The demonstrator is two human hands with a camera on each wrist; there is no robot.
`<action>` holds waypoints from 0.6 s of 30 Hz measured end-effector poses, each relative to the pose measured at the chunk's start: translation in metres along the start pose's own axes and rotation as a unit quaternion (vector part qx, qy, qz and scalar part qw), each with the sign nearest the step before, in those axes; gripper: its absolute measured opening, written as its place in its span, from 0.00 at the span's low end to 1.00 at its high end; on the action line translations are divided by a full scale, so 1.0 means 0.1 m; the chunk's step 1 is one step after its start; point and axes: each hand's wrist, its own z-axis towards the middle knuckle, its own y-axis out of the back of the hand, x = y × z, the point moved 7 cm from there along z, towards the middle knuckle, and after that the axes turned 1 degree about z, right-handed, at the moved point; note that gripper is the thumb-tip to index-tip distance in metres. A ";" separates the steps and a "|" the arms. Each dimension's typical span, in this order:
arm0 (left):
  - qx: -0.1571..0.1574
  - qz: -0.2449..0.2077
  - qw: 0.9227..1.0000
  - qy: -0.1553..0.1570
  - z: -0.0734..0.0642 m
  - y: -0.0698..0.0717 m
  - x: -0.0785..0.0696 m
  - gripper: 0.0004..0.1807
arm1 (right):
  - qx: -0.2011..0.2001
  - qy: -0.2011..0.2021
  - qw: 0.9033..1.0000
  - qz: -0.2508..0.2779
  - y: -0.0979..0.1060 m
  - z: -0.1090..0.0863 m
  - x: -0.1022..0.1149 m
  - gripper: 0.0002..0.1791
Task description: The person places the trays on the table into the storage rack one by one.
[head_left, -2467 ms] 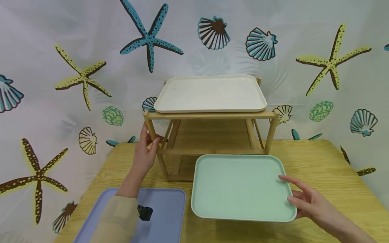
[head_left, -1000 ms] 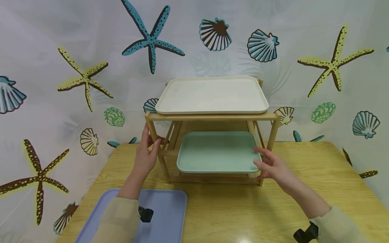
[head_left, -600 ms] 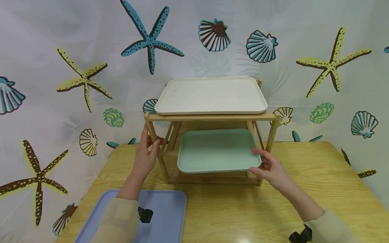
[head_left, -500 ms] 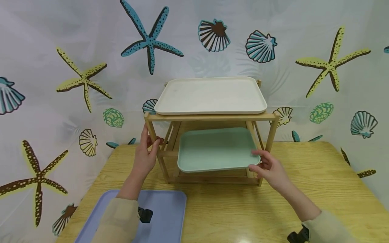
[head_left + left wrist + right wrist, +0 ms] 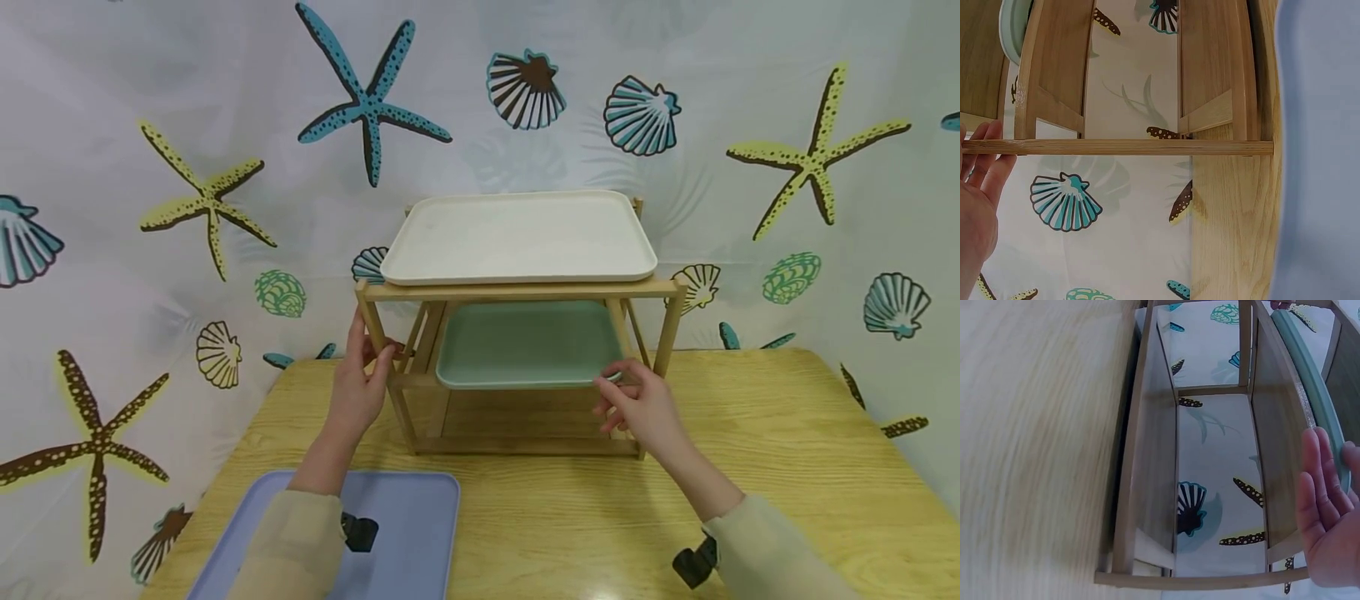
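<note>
A wooden rack (image 5: 525,291) with tiered shelves stands on the table, a white tray (image 5: 521,237) lying on its top tier. My left hand (image 5: 358,393) holds the rack's left front post between thumb and fingers. The light green tray (image 5: 528,346) is within the middle tier, its front edge near the front rail. My right hand (image 5: 647,410) pinches that tray's front right corner. In the right wrist view, thumb and fingers lie on opposite sides of the green tray (image 5: 1315,381). Whether the tray's underside rests fully on the shelf is hidden.
A blue tray (image 5: 405,533) lies on the wooden table (image 5: 555,525) at the front left, partly under my left sleeve. Behind the rack hangs a white cloth (image 5: 480,108) printed with starfish and shells. The rack's bottom tier (image 5: 525,412) shows bare wood.
My right hand has carried the green tray from in front of the rack back and up into the middle tier, levelling its tilt. My left hand has stayed on the post.
</note>
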 end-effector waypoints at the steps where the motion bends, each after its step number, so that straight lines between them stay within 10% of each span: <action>1: 0.000 -0.001 1.000 -0.003 0.00 0.00 0.00 0.39 | -0.002 -0.008 1.000 -0.004 -0.01 0.02 0.00 0.16; 18: -0.009 0.007 1.000 -0.023 0.01 -0.01 -0.03 0.38 | 0.029 -0.043 0.999 -0.009 -0.06 0.17 0.12 0.26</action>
